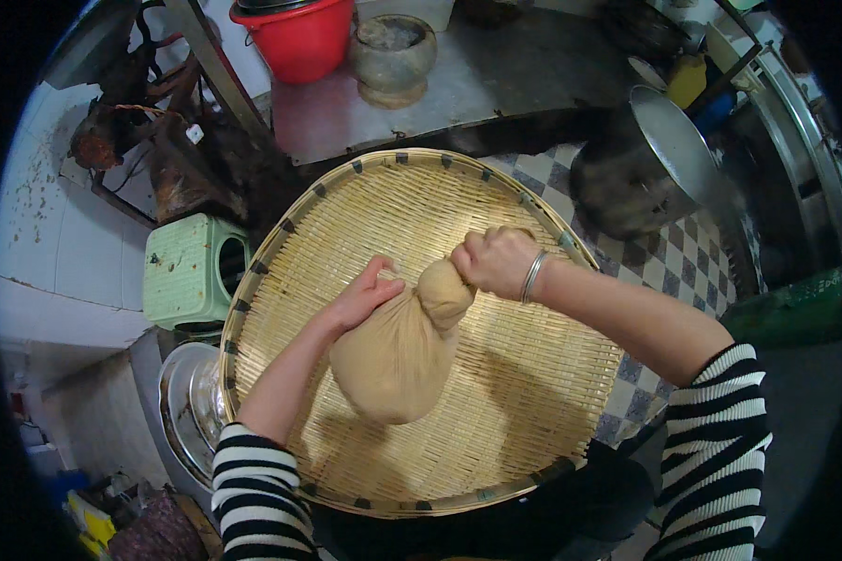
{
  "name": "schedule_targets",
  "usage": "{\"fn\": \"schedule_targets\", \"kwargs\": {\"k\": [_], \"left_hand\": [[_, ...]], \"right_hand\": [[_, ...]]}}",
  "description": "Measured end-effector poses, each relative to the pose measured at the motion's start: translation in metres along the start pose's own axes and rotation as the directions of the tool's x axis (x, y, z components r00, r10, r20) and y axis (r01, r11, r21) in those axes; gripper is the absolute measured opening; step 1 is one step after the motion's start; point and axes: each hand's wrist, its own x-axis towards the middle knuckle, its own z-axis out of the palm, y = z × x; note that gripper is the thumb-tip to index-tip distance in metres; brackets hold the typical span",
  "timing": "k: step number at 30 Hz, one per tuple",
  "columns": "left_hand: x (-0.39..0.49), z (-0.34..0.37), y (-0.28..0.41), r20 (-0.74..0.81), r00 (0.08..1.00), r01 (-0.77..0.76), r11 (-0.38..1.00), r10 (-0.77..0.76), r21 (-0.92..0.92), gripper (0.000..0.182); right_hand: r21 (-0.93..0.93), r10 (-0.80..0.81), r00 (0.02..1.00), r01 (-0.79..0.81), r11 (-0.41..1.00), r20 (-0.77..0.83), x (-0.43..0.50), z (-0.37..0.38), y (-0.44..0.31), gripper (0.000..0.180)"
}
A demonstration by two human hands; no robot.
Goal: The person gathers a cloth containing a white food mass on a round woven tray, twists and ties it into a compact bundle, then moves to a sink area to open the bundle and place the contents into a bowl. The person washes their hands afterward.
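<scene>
A tan cloth bag [393,368], rounded and full at its lower end, is over a wide round woven bamboo tray [386,203]. The cloth is gathered into a narrow neck, and above that neck sits a smaller bulging knob of cloth. My right hand [495,261], with a metal bangle at the wrist, is closed in a fist on the cloth at the upper end. At the bag's upper left is my left hand [363,298], its thumb against the cloth near the neck. Its other fingers are partly hidden behind the bag.
A stone mortar [393,59] and a red plastic bucket [298,42] stand on the slab ahead. To the right a large metal pot [638,168] is on checkered floor tiles. At left are a green plastic stool [179,270] and metal basins [182,407].
</scene>
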Motion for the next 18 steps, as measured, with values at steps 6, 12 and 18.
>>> {"fn": "schedule_targets", "kwargs": {"k": [6,12,18], "left_hand": [[0.010,-0.003,0.032,-0.156,0.814,-0.292,0.627,0.560,0.723,0.059],[-0.004,0.048,-0.049,-0.268,0.704,0.033,0.347,0.657,0.937,0.057],[-0.038,0.079,-0.126,-0.501,0.551,-0.135,0.664,0.668,0.736,0.049]], "right_hand": [[-0.038,0.132,0.984,-0.138,0.990,-0.123,0.009,0.015,0.032,0.017],[0.235,0.097,0.942,-0.178,0.955,0.321,0.019,0.064,-0.020,0.018],[-0.237,-0.053,0.998,0.058,0.970,0.029,-0.023,0.080,-0.070,0.019]]}}
